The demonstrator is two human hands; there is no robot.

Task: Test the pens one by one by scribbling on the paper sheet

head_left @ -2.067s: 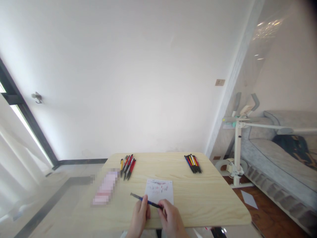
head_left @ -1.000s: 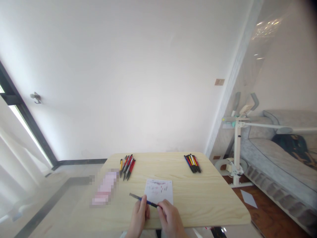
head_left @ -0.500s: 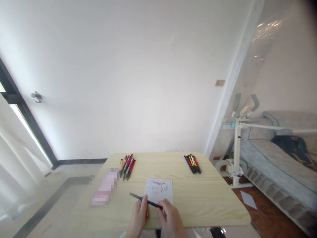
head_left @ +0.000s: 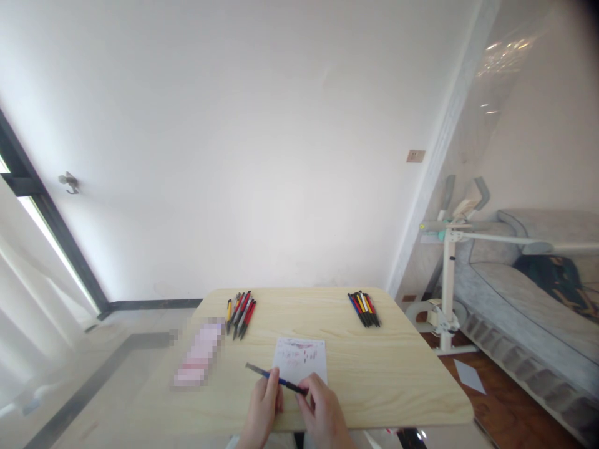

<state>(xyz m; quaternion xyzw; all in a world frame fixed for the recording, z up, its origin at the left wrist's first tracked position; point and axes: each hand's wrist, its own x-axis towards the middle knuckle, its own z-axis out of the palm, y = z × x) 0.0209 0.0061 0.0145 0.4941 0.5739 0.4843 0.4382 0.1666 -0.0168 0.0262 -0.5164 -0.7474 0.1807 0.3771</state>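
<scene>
A blue and black pen (head_left: 289, 385) with a grey end is held between my two hands above the table's near edge. The fingers of my left hand (head_left: 266, 399) are closed around its middle, with the grey end sticking out to the left. My right hand (head_left: 322, 408) pinches the black end at the right. Just beyond lies a white sheet of paper (head_left: 299, 363) with reddish and dark scribbles; its lower part is hidden by my hands.
On the wooden table (head_left: 384, 380), several pens (head_left: 241, 313) lie at the far left and another group of pens (head_left: 365, 310) at the far right. A blurred pink patch (head_left: 199, 354) covers the left edge. An exercise machine (head_left: 448, 287) stands right, beside a grey sofa (head_left: 528, 293).
</scene>
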